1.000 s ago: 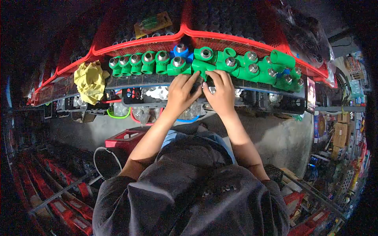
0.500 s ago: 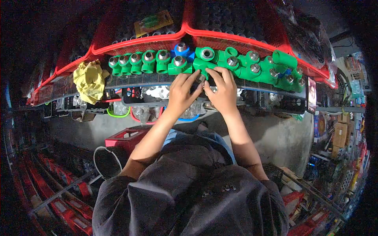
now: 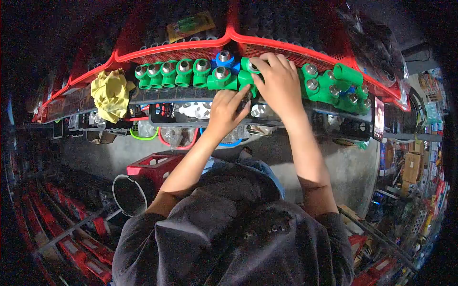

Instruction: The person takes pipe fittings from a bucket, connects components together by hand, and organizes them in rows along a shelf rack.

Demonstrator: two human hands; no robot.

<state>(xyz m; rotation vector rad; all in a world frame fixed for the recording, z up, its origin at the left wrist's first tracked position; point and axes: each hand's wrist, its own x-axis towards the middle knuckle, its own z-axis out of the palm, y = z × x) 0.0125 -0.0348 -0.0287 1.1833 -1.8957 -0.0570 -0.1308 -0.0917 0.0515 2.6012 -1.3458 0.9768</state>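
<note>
My left hand (image 3: 225, 113) is closed at the front edge of the shelf, its thumb and index finger around a green plastic pipe tee (image 3: 246, 79). Just beyond that tee, my right hand (image 3: 279, 85) curls its fingers over a green pipe fitting (image 3: 247, 64) with a metal threaded insert; the fingers partly cover it. Left of my hands lie another green threaded tee (image 3: 221, 80) and a blue fitting (image 3: 224, 58). Several green elbows (image 3: 184, 72) with metal inserts stand in a row farther left. More green fittings (image 3: 311, 82) are grouped to the right of my right hand.
Red plastic baskets (image 3: 191, 46) holding many small parts line the back of the shelf. A crumpled yellow paper or cloth (image 3: 110, 96) sits at the left. Small baskets (image 3: 143, 130) hang below the shelf edge. A red stool (image 3: 153, 164) stands on the floor.
My right hand has moved up and right, off the tee, onto the fitting behind it. My left hand stays at the tee. The view has shifted slightly.
</note>
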